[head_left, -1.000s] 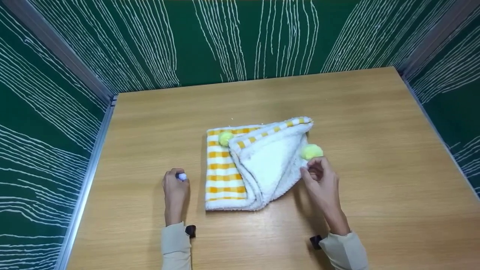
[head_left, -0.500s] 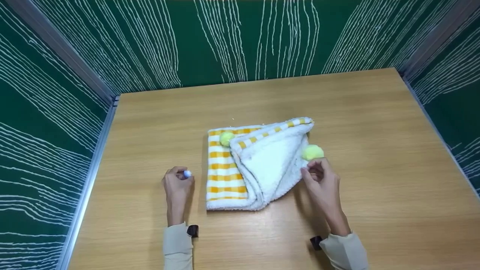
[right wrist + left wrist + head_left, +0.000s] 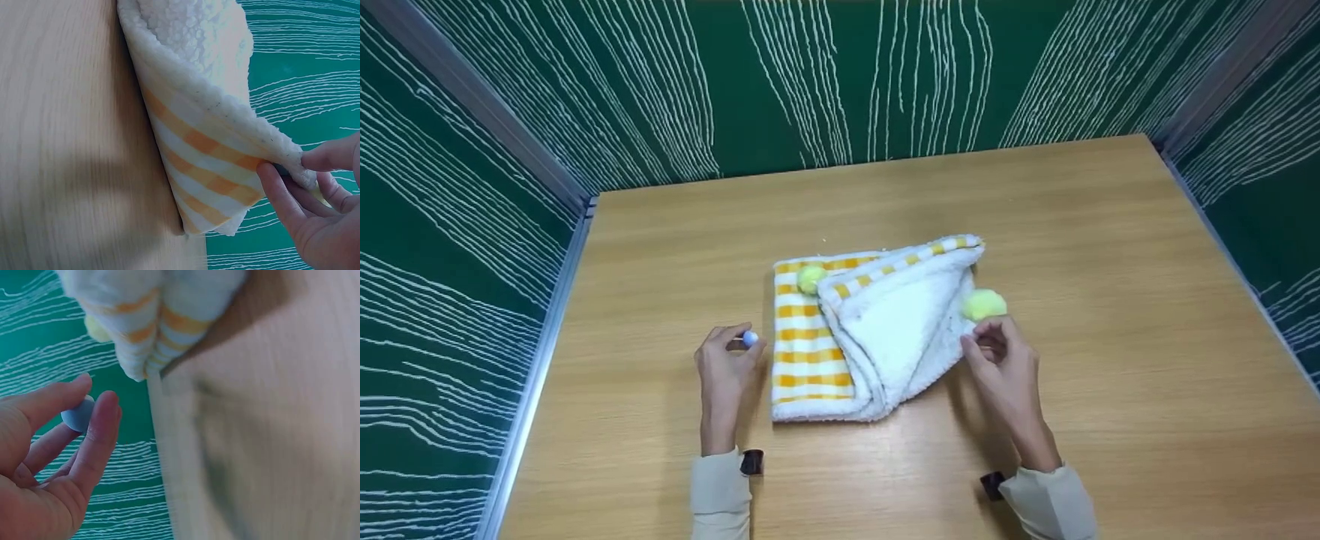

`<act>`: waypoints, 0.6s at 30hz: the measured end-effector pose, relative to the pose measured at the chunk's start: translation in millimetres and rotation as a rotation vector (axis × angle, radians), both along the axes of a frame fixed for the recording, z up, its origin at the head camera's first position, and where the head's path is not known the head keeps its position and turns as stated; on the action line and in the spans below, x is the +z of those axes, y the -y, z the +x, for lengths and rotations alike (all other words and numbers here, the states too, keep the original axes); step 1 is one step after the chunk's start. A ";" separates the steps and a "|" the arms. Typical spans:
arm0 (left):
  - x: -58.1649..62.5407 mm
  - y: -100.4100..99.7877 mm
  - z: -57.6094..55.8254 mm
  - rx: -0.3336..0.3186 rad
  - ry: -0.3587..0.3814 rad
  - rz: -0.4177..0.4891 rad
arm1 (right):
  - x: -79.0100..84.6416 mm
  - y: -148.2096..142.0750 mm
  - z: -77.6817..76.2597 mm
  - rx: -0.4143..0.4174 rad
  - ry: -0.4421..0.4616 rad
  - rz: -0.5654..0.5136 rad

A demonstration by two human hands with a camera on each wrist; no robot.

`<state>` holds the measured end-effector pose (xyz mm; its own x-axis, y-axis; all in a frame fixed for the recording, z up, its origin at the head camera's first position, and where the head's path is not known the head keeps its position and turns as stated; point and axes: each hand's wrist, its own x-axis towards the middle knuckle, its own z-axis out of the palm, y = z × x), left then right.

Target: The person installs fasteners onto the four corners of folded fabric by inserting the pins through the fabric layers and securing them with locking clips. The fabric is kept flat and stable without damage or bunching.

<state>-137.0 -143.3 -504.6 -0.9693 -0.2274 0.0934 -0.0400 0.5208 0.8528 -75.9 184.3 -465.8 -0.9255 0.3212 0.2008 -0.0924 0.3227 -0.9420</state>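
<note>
My left hand [image 3: 726,367] pinches a small, round, pale blue-white thing [image 3: 78,415] between thumb and fingertips, just left of a folded cloth. What kind of thing it is I cannot tell. The cloth [image 3: 810,352] has yellow-and-white checks on one face and white fleece on the other, with its right part turned back over the checks. At the cloth's right edge, my right hand [image 3: 1006,364] holds the raised fleecy border between thumb and fingers; the right wrist view shows the checked face [image 3: 197,149] sloping up to the grip.
Yellow-green pompoms hang on the cloth, one [image 3: 811,280] at its upper left, another [image 3: 984,305] beside my right fingers. Beneath lies a wooden table [image 3: 1125,300]. Green walls [image 3: 795,82] with white lines rise behind the table and at both sides.
My left hand has moved right and slightly forward, closer to the cloth, carrying the small round thing. The right hand and the cloth stay as they were.
</note>
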 end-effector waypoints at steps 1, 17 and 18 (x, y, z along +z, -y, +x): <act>0.9 -1.9 0.2 -0.011 -0.010 0.011 | 0.0 -0.1 0.2 0.001 0.000 -0.001; 11.4 -40.5 -3.0 -0.186 -0.146 0.089 | 0.4 2.3 1.1 -0.003 -0.061 0.004; 12.0 -42.8 -2.8 -0.192 -0.144 0.093 | 0.5 2.9 1.4 -0.003 -0.058 0.002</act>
<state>-139.8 -100.5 -492.7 -0.9737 -0.0542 0.2211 0.1777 0.4263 0.8869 -74.5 181.3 -465.3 -0.9113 0.3236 0.2548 -0.1460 0.3248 -0.9344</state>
